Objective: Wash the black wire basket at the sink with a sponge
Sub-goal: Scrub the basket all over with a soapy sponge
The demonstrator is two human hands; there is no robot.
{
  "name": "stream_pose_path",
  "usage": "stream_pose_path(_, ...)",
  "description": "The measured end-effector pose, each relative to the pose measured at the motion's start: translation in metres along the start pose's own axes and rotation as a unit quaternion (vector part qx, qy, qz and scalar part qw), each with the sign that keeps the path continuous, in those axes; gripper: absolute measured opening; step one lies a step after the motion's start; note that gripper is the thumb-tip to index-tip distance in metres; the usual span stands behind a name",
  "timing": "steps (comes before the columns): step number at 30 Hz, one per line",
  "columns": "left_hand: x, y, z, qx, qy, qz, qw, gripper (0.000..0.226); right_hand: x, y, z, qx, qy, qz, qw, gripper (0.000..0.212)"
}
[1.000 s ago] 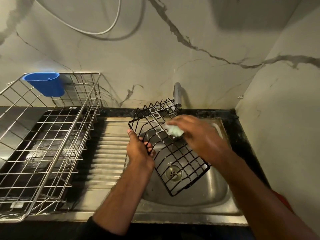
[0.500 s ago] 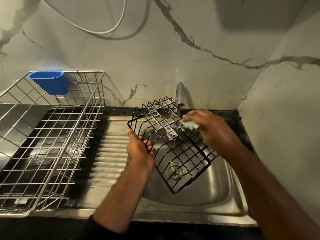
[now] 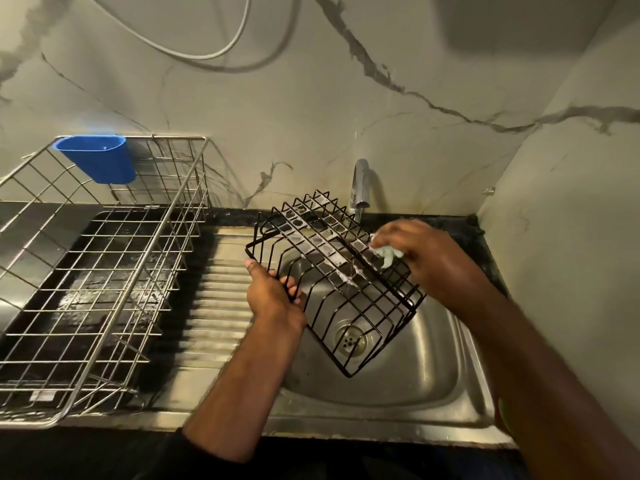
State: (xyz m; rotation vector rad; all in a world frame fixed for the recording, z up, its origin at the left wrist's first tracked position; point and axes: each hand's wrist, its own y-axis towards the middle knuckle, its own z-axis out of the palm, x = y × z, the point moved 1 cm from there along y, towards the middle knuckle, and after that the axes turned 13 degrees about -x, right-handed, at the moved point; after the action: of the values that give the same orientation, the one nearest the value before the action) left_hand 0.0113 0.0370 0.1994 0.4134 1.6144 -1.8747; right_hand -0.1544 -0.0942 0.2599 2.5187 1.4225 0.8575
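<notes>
Black wire basket (image 3: pixel 341 289) tilted over the stainless steel sink basin (image 3: pixel 433 368), directly beneath the chrome tap (image 3: pixel 360 181), a thin stream of water falling onto its wires. Left hand (image 3: pixel 273 296) gripping the basket's left rim, fingers curled round the wire. Right hand (image 3: pixel 422 258) pinching a pale green sponge (image 3: pixel 388 252) against the basket's upper right edge. Silver wire dish rack (image 3: pixel 104 271) with a blue plastic cup (image 3: pixel 97 157) clipped on, standing to the left.
</notes>
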Motion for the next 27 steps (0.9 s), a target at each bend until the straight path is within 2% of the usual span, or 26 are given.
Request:
stream_pose_path(2, 0.003, 0.000, 0.001, 0.005, 0.001, -0.006, 1.000, 0.048, 0.007, 0.003, 0.002, -0.013, 0.007, 0.000, 1.000, 0.057)
stream_pose_path(6, 0.003, 0.003, 0.003, 0.005, -0.008, -0.007, 1.000, 0.048, 0.052, -0.006, 0.008, 0.067, 0.045, -0.079, 0.994, 0.047)
stream_pose_path(9, 0.000, 0.007, 0.001, -0.002, -0.018, -0.004, 1.000, 0.048, 0.058, -0.019, 0.007, 0.080, 0.114, -0.119, 0.983, 0.046)
stream_pose_path(12, -0.004, 0.010, -0.002, -0.008, -0.027, -0.002, 1.000, 0.048, 0.033, -0.022, 0.002, 0.071, 0.107, -0.084, 0.988, 0.055)
stream_pose_path(16, -0.003, 0.013, -0.003, -0.004, -0.042, -0.007, 0.999, 0.048, 0.002, -0.009, -0.001, 0.020, 0.038, 0.017, 0.999, 0.057)
stream_pose_path(18, 0.000, 0.012, -0.002, 0.002, -0.047, -0.011, 0.999, 0.048, 0.001, -0.004, 0.001, -0.008, 0.024, 0.023, 0.999, 0.058)
stream_pose_path(20, 0.001, 0.011, -0.002, 0.004, -0.048, -0.010, 0.999, 0.048, 0.015, -0.004, 0.005, 0.003, 0.016, -0.007, 1.000, 0.058)
stream_pose_path(24, 0.001, 0.014, -0.002, 0.006, -0.041, -0.012, 0.999, 0.049, 0.055, -0.017, 0.013, 0.071, 0.069, -0.095, 0.991, 0.044)
stream_pose_path(27, -0.002, 0.021, -0.004, -0.009, -0.044, -0.017, 0.999, 0.050, 0.052, -0.028, 0.010, 0.071, 0.115, -0.127, 0.983, 0.048)
